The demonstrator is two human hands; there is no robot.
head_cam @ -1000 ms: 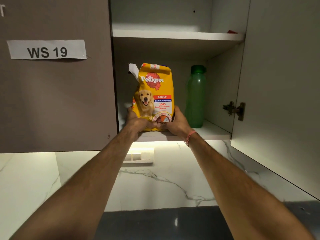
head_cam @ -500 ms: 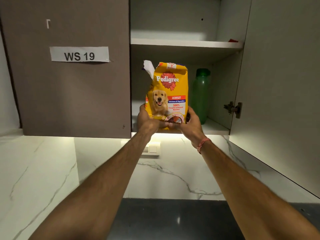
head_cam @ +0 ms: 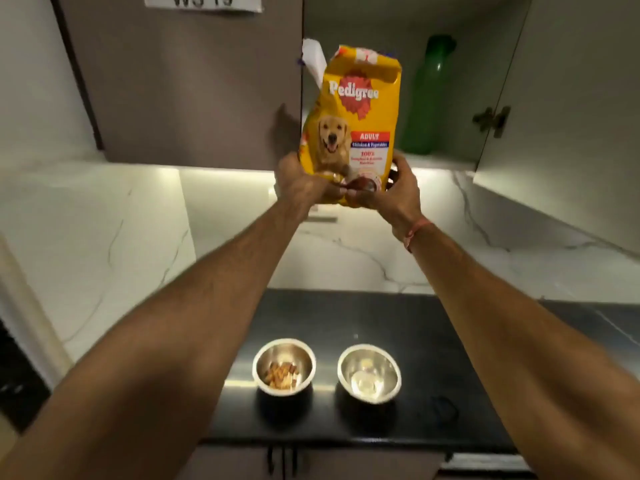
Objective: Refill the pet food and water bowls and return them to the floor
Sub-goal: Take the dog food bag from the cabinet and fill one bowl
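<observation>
A yellow dog food bag (head_cam: 356, 112) with a torn-open top is held upright in the air in front of the open upper cabinet. My left hand (head_cam: 301, 187) grips its lower left corner and my right hand (head_cam: 396, 188) grips its lower right corner. Below, on the black counter (head_cam: 450, 358), stand two steel bowls. The left bowl (head_cam: 284, 367) holds a little brown kibble. The right bowl (head_cam: 369, 374) holds a little clear water. A green water bottle (head_cam: 427, 98) stands on the cabinet's lower shelf, behind and right of the bag.
The cabinet's right door (head_cam: 571, 109) hangs open toward me at the right. A closed brown door (head_cam: 180, 84) with a white label is at the left. White marble wall (head_cam: 346, 254) backs the counter.
Both hands have lifted the bag off the cabinet shelf and drawn it out toward me. The view has tilted down, bringing the counter and both bowls into sight.
</observation>
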